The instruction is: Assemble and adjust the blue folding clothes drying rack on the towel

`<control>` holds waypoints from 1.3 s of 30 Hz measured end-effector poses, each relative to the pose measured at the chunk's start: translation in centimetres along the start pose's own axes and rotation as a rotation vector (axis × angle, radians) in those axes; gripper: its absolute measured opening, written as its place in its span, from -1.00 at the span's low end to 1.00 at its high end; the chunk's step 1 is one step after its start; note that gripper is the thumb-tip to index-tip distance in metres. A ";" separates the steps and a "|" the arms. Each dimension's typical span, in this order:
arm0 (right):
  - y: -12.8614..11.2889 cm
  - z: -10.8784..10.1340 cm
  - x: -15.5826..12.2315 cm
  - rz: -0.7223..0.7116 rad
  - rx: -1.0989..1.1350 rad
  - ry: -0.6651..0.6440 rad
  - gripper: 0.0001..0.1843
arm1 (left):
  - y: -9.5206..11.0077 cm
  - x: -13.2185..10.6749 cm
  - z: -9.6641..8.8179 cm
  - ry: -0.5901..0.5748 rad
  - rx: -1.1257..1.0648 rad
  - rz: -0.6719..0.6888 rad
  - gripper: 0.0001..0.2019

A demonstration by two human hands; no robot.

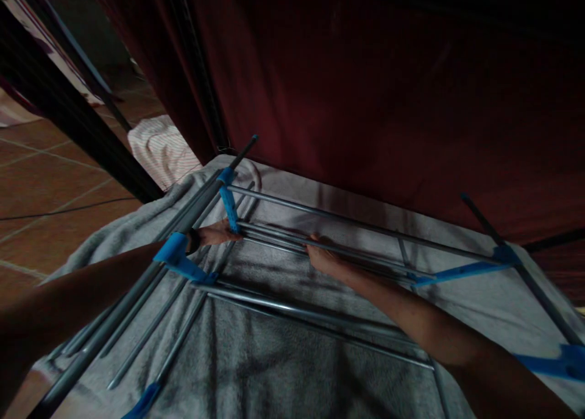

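TUBE RACK W/ BLUE BRACKETS, ON GREY BLANKET, BOTH HANDS IN

Item 1: metal rack (365, 224), qty 1. Loc.: centre of view, lying on grey blanket (283, 370), running off btm. & R edges. Constr.: long & short metal tubes, blue plastic fittings.

Fittings: far L bracket (231, 208), upright-ish; near L bracket (176, 254); far R bracket (470, 271); near R bracket (555, 365), partly cut by frame edge. Further blue piece (142, 402) at btm. L, also cut off.

L hand (218, 232): at lower end of far L bracket, touching; dk. wristband (194, 241) on wrist; forearm passes behind near L bracket. Grip: can't tell, fingers partly hidden.

R hand (321, 256): approx. mid-length on the thin tubes (274, 243) betw. far brackets; fingers curled round them, grasping.

Surroundings: maroon curtain (365, 102) behind blanket, full width of R side. Upper L: black post (95, 126), slanted; striped cloth (159, 151) beside it; tiled floor (55, 181), terracotta col., pale joints; thin dk. cable (68, 212) across tiles. Lighting dim.
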State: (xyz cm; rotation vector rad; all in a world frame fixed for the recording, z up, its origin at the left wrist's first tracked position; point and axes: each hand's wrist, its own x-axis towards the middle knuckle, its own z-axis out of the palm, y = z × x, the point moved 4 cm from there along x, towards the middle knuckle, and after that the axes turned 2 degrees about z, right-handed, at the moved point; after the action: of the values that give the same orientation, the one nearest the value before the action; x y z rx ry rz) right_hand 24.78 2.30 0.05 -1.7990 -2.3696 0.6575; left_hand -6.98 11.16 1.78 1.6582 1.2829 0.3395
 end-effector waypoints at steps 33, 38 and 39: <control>0.6 1.2 -1.1 0.038 0.146 0.005 -0.65 | -1.9 0.7 1.3 -0.031 -0.155 0.022 -0.54; 1.0 1.5 -1.2 0.053 0.158 0.018 -0.64 | -1.1 0.4 1.3 -0.083 -0.113 0.030 -0.58; 1.1 1.5 -1.2 0.056 0.162 0.021 -0.64 | -1.0 0.3 1.2 -0.080 -0.086 0.025 -0.61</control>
State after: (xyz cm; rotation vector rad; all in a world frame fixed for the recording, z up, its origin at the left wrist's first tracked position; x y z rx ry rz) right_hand 25.60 1.00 -1.53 -1.7994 -2.1900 0.8078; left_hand -6.61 10.81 0.33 1.6003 1.1732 0.3353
